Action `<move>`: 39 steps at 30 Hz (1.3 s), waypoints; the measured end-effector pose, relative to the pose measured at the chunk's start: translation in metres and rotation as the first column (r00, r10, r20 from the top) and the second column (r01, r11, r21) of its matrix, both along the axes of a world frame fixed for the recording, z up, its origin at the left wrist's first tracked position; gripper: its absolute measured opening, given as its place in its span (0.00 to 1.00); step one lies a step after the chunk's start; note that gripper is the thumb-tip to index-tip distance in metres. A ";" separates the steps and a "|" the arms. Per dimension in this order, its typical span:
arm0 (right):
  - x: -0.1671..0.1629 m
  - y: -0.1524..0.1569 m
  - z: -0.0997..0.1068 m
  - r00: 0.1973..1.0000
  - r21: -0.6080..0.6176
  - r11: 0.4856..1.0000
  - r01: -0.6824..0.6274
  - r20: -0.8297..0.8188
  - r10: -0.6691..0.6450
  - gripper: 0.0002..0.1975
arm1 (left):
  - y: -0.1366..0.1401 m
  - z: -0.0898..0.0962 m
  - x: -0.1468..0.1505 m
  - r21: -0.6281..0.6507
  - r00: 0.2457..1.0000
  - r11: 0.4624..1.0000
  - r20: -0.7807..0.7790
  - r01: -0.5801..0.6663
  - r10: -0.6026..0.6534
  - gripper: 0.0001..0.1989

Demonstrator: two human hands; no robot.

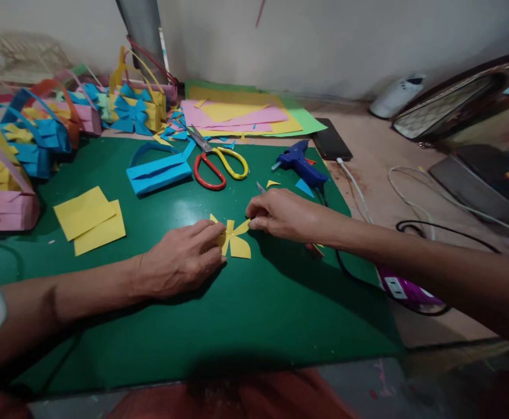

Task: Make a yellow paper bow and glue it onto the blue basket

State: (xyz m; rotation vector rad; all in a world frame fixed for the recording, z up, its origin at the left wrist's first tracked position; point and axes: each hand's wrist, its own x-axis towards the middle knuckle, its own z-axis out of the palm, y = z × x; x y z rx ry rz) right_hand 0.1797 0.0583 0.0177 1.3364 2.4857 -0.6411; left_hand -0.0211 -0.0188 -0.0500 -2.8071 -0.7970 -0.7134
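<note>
A yellow paper cut-out shaped like a bow or butterfly (240,247) lies on the green mat (219,326), with small shiny spots near its middle. My left hand (188,256) has its thumb and fingers closed over the left wing, hiding part of it. At the upper right wing, my right hand (280,214) pinches the paper's edge between thumb and fingers. A thin pointed grey tip (261,188) shows just behind my right hand; whether the hand holds that tool or it lies beneath is hidden. Two yellow paper pieces (99,227) overlap left of my left hand.
Scissors (211,160) and a blue paper bag (161,173) lie beyond the hands. A blue glue gun (300,163) rests near a phone (333,139). Paper bags (136,110) line the left; coloured sheets (237,110) are stacked behind. Cables run along the right.
</note>
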 end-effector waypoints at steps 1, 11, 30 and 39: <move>-0.001 0.000 0.000 1.000 -0.043 0.999 0.016 0.009 -0.016 0.06 | 0.001 -0.001 0.000 0.002 1.000 1.000 0.004 0.001 -0.001 0.10; 0.002 -0.009 0.000 0.957 -0.292 0.928 0.234 -0.102 -0.273 0.08 | 0.000 0.004 0.000 0.088 1.000 0.996 -0.003 -0.024 0.025 0.09; 0.010 0.015 -0.018 0.877 -0.761 0.648 -0.019 -0.325 -0.355 0.06 | 0.003 0.006 0.002 -0.072 0.994 0.994 -0.064 0.087 -0.092 0.11; 0.004 0.022 -0.018 0.901 -0.785 0.619 -0.039 -0.295 -0.318 0.03 | 0.004 0.005 0.001 -0.105 0.994 0.989 -0.035 0.101 -0.105 0.10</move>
